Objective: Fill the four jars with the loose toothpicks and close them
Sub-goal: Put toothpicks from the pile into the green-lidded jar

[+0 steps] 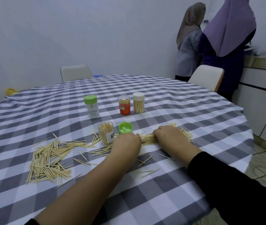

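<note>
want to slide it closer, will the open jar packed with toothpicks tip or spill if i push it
The open jar is tall and narrow, so a push near its rim would probably tip it. With its green lid lying off beside it, toothpicks would likely spill. It probably weighs little, so a low push should slide it.

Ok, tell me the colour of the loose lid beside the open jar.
Green lid, head view.

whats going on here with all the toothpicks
A person is gathering a bundle of toothpicks between the left hand and right hand on the checked table. An open jar, already well filled, stands just beyond the left hand with its green lid beside it. Three more jars stand capped further back. A big loose pile remains on the left.
</note>
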A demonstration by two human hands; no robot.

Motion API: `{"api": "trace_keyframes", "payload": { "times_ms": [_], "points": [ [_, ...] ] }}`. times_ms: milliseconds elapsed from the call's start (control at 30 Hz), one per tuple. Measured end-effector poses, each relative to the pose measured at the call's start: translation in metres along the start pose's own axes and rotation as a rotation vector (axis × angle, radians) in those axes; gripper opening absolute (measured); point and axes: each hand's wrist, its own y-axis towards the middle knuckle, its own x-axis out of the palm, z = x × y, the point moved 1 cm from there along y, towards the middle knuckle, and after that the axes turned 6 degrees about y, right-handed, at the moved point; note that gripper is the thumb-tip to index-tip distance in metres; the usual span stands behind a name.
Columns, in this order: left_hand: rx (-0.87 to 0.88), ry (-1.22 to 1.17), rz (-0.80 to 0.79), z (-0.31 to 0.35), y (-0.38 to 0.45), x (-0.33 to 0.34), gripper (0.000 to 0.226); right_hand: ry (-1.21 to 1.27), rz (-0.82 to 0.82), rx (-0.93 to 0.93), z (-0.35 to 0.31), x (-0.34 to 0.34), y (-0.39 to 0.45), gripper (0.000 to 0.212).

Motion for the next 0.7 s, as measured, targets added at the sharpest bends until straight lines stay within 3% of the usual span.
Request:
{"api": "trace_keyframes", "payload": {
  "times_ms": [167, 300, 467, 700],
  "points": [
    [-0.061, -0.132, 0.062, -0.015, -0.009, -0.006, 0.039, 0.213, 0.033, 0.140, -0.005, -0.008, 0.006, 0.022],
    [-0.136, -0.261, 0.106, -0.030, -0.006, -0.018, 0.028, 0.497, 0.031, 0.304, -0.012, -0.020, 0.018, 0.019],
    [-0.334, -0.912, 0.166, -0.059, -0.007, -0.026, 0.023, 0.802, 0.090, 0.372, -0.027, -0.027, 0.036, 0.020],
    [-0.408, -1.755, 0.323, -0.107, -0.014, -0.017, 0.020, 1.204, 0.163, 0.428, -0.049, -0.030, 0.063, 0.017]
  ]
}}
